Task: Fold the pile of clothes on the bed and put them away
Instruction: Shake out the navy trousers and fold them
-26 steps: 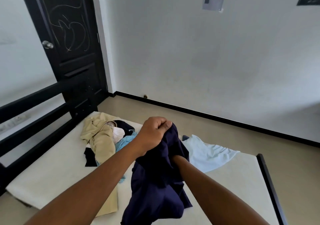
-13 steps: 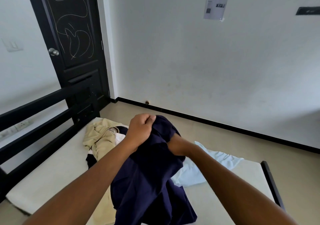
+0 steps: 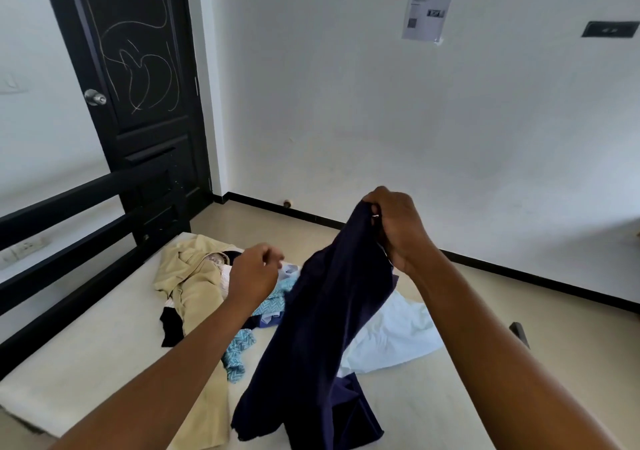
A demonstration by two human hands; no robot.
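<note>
The fingers (image 3: 371,205) of the right hand (image 3: 398,228) pinch the top edge of the navy garment (image 3: 322,328), lifted so it hangs loose down to the bed (image 3: 86,363). The left hand (image 3: 254,276), loosely curled, holds nothing and is likely going for another edge. The pile (image 3: 194,276) lies behind.

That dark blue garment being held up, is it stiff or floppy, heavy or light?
Probably floppy: the navy garment hangs in loose folds from the right hand, its lower end crumpled on the mattress. Likely light, since a grip on one edge carries most of it.
</note>
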